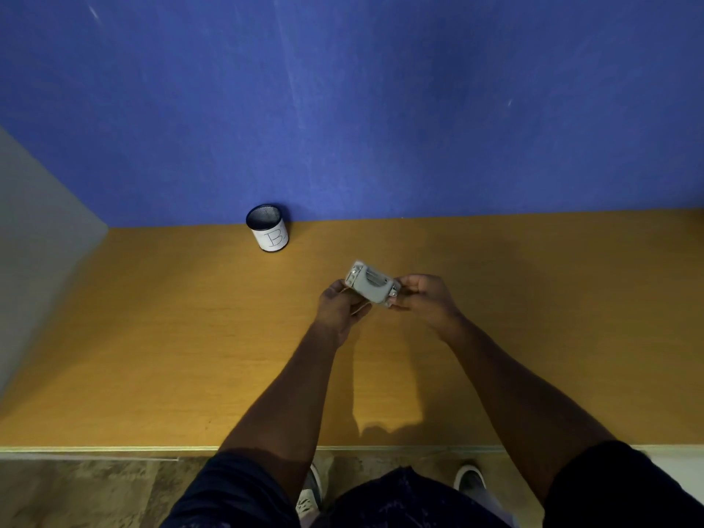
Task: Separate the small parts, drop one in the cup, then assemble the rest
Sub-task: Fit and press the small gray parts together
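1. Head view, the only 1 available. Both hands are raised over the wooden table [160,337], holding 1 small grey assembly [371,282] between them.
2. Left hand [340,308]: fingers curled under and around the near-left end of the grey assembly, gripping it from below. Thumb detail is too small to read.
3. Right hand [426,297]: fingertips pinched on the opposite end of the assembly, near a small metal fastener at that corner. Fingers closed, not spread.
4. The assembly looks to be in 1 piece: grey housing, a slotted face turned up, small silvery fasteners at the corners. No loose part shows on the table around or below the hands.
5. The cup [268,232] stands well beyond the left hand and further left of it, against the blue wall [381,108]. Dark mesh with a white label marked "B". Its inside is too dark to tell whether anything lies in it.
6. Progress, as a judgement: early stage. Separation seems not yet done, since nothing is visibly detached.
7. Left to do, by my reading: pull the small parts apart, carry 1 across to the cup and drop it, then put the remainder together.
8. Neither hand touches the table; the assembly is held clear above it.
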The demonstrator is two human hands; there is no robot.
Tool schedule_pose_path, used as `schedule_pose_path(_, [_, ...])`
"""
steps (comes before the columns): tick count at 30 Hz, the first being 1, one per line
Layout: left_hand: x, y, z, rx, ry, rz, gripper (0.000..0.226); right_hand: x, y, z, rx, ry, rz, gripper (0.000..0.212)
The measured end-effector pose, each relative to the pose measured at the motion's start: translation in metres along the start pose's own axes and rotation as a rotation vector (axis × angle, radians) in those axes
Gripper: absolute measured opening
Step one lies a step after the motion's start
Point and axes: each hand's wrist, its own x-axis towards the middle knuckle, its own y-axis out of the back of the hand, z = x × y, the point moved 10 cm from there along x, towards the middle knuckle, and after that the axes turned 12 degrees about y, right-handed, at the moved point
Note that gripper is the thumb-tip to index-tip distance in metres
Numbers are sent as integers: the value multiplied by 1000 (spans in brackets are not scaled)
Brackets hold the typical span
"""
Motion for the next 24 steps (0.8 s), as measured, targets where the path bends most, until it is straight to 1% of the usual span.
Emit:
schedule_pose_path(3, [-3, 0, 8, 29, 9, -77, 41, 1, 6, -5, -141, 54, -3, 36])
schedule_pose_path(6, [-3, 3, 9, 96, 18, -107, 39, 2, 5, -7, -228, 94, -33, 38])
schedule_pose_path(9, [0, 11, 10, 160, -12, -71, 35, 2, 2, -10, -226, 104, -78, 33])
schedule_pose_path(11, [1, 14, 10, 152, -20, -55, 33, 2, 1, -8, -143, 79, -102, 30])
schedule_pose_path(13, [1, 15, 10, 110, -19, -53, 33, 1, 4, -7, -25, 55, -66, 24])
schedule_pose_path(15, [2, 14, 9, 76, -17, -50, 36, 1, 11, -8, 36, 54, 25, 21])
schedule_pose_path(16, [2, 14, 8, 71, -17, -47, 36, 1, 14, -10, 12, 70, 45, 21])
schedule_pose_path(18, [2, 13, 7, 83, -23, -43, 35, 3, 14, -14, -82, 109, 33, 21])
schedule_pose_path(21, [1, 12, 5, 117, -31, -33, 33, 4, 17, -15, -179, 133, 43, 17])
schedule_pose_path(24, [1, 11, 2, 145, -23, -14, 31, 5, 25, -9, -168, 85, 107, 16])
